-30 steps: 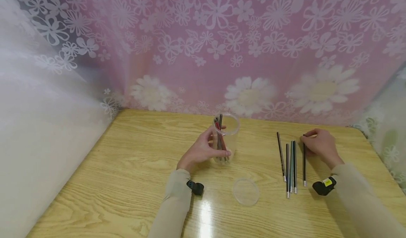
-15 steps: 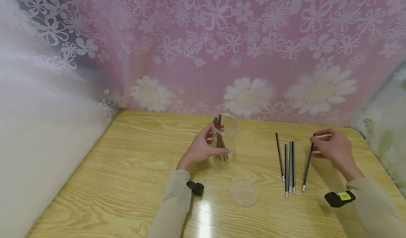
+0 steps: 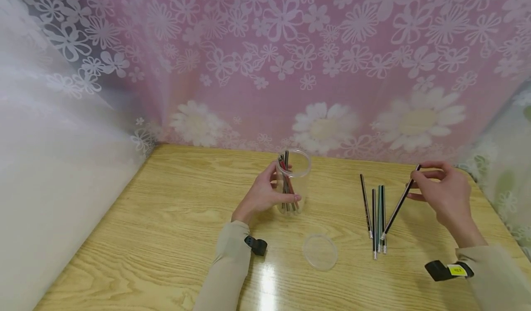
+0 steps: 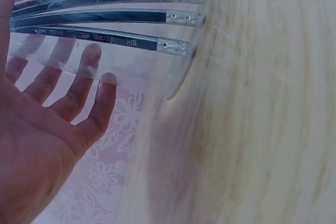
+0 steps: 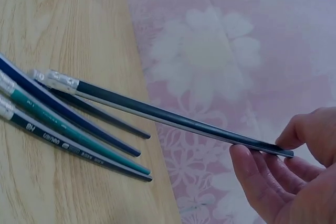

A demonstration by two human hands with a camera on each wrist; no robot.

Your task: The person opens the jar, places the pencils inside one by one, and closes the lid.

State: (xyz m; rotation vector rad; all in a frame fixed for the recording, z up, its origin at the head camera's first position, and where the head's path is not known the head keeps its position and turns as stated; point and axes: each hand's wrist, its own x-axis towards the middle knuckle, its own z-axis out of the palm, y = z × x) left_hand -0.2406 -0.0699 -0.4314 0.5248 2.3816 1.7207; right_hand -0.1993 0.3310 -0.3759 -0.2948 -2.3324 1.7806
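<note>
My left hand [image 3: 262, 192] grips a clear plastic jar [image 3: 302, 186] that stands upright on the table, thumb in front and fingers behind. Several pencils [image 4: 115, 11], dark ones and a red one, lean inside it with their eraser ends at the bottom. On the right, my right hand [image 3: 450, 193] pinches a dark pencil [image 3: 401, 205] near its upper end between thumb and fingers. That pencil slants down to the left, its eraser end over the loose pencils. Several pencils [image 5: 68, 124], dark and green, lie on the table to the left of that hand.
A clear round lid [image 3: 320, 252] lies flat on the wood-grain table [image 3: 157, 237], in front of the jar. Behind the table hangs a pink flowered curtain [image 3: 249, 103], with pale sheeting [image 3: 54, 163] along the left side.
My right hand has lifted the pencil off the table, moving right and tilting it so its eraser end swings left over the other pencils. The left hand and jar stay nearly still.
</note>
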